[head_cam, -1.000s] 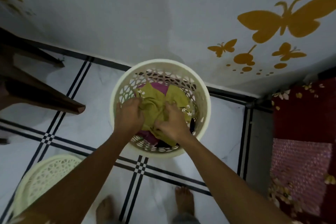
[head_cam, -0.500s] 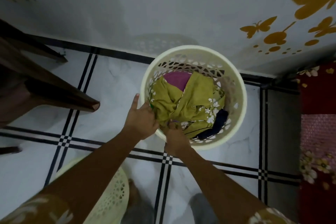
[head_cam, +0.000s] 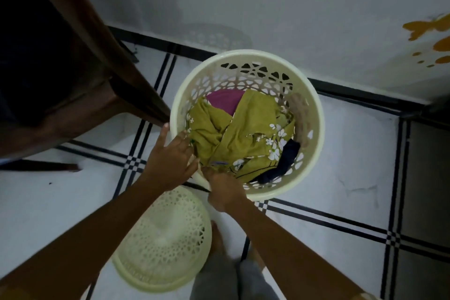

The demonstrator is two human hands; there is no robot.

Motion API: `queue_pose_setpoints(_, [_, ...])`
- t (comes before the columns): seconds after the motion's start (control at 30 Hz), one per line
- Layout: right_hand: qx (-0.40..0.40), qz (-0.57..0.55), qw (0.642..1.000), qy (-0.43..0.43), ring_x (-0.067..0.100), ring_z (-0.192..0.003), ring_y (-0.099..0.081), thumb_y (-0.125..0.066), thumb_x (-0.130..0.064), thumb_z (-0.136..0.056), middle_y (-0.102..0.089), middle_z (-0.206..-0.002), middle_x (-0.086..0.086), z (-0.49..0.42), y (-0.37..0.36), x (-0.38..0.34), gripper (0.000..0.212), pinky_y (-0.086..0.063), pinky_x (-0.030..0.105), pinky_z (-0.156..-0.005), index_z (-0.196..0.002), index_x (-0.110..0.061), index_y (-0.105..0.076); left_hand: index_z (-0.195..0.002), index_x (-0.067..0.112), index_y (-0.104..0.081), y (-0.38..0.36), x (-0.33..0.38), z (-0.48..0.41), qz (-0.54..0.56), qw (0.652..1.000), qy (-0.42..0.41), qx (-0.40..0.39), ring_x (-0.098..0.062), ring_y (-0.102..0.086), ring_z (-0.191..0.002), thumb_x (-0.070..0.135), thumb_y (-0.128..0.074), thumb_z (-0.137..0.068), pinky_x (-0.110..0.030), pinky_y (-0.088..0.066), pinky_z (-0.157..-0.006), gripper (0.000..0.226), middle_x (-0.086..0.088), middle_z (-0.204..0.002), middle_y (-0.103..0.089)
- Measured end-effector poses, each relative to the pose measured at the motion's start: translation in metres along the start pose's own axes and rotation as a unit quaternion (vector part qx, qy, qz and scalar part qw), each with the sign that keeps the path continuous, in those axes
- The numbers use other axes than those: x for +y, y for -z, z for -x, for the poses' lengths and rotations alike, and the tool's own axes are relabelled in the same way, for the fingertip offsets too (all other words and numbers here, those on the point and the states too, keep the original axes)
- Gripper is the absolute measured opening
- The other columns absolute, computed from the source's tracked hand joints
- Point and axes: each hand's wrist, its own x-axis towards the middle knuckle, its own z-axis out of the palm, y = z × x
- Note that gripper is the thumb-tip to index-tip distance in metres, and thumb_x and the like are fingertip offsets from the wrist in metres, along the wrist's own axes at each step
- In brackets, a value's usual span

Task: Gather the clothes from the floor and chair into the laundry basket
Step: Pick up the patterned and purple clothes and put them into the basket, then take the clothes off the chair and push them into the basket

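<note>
A round cream laundry basket [head_cam: 309,105] with cut-out walls stands on the tiled floor near the wall. Inside lie an olive-green flowered cloth [head_cam: 233,136], a magenta garment [head_cam: 225,101] and a dark navy piece [head_cam: 285,161]. My left hand [head_cam: 170,158] rests over the basket's near-left rim, fingers spread against the green cloth. My right hand [head_cam: 224,190] is closed over the near rim, with its fingers tucked inside by the cloth's edge. Whether it grips rim or cloth is hidden.
A dark wooden chair [head_cam: 73,75] stands at the left, its leg touching the basket's side. The basket's cream lid [head_cam: 165,243] lies on the floor by my feet [head_cam: 216,238]. A white wall with orange butterfly stickers [head_cam: 428,29] runs behind.
Both hands have drawn back from the middle of the green cloth to the basket's near rim. The view has swung left and nearer, bringing the chair and lid further in.
</note>
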Motion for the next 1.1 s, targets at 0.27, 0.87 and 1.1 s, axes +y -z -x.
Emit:
queue_pose_setpoints(0.27, [0.084, 0.009, 0.996, -0.034, 0.03, -0.146, -0.014, -0.023, -0.066, -0.09, -0.016, -0.16, 0.007, -0.001, -0.018, -0.048, 0.079, -0.017, 0.056, -0.115, -0.151, -0.017, -0.015, -0.136, 0.011, -0.049, -0.004, -0.029, 0.036, -0.021, 0.993, 0.099, 0.055, -0.027, -0.037, -0.138, 0.048, -0.037, -0.096, -0.058, -0.015, -0.114, 0.056, -0.013, -0.148, -0.042])
queue_pose_setpoints(0.87, [0.239, -0.061, 0.966, 0.077, 0.033, -0.104, -0.058, -0.043, -0.028, -0.097, -0.064, -0.115, 0.015, -0.045, 0.092, -0.155, 0.035, -0.048, 0.039, -0.086, -0.122, -0.009, -0.057, -0.102, 0.008, -0.066, 0.086, -0.132, 0.041, 0.179, 0.916, 0.289, 0.211, -0.032, -0.062, -0.089, 0.03, -0.045, -0.09, -0.043, -0.05, -0.078, 0.033, -0.012, -0.097, -0.069])
queue_pose_setpoints(1.1, [0.241, -0.11, 0.952, 0.153, 0.031, -0.101, -0.06, -0.052, -0.023, -0.093, -0.063, -0.113, 0.015, -0.097, 0.114, -0.287, 0.03, -0.051, 0.039, -0.083, -0.12, -0.011, -0.059, -0.108, 0.013, -0.06, 0.107, -0.261, 0.06, 0.228, 0.824, 0.43, 0.289, -0.033, -0.056, -0.103, 0.031, -0.05, -0.087, -0.049, -0.049, -0.085, 0.03, -0.01, -0.113, -0.062])
